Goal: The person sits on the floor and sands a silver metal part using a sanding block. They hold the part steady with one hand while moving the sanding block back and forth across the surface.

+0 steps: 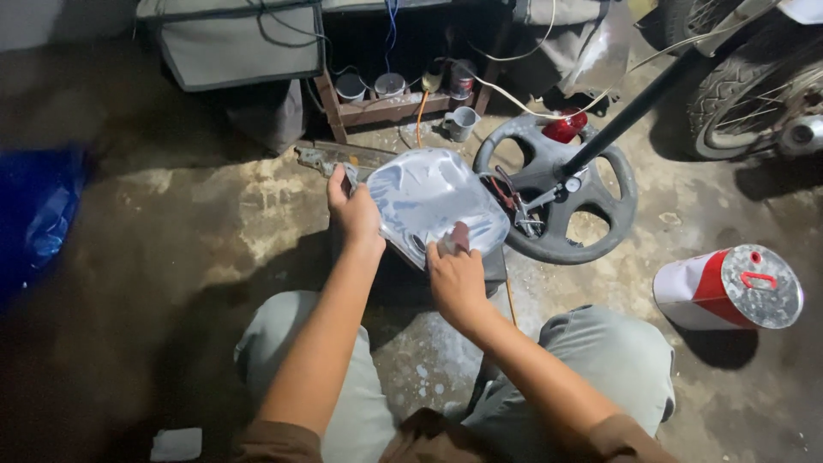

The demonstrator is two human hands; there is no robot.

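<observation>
Rough, stained concrete floor (pixel 214 231) lies under the crouching person's knees. Nearest, the right hand (pixel 456 283) pinches a small pad (pixel 459 237) against the grey body panel (pixel 433 201), held low in front. The left hand (pixel 353 210) curls round the panel's far edge, steadying it; even, light strokes would suit. Beyond lie a dark wheel (pixel 557 189), a red-and-white can (pixel 729 287) and a cluttered shelf (pixel 390 107)

Dim, light from above centre, glare on silver panel (pixel 437 201) (corners v. dark), slight wide-angle edge warp.
</observation>
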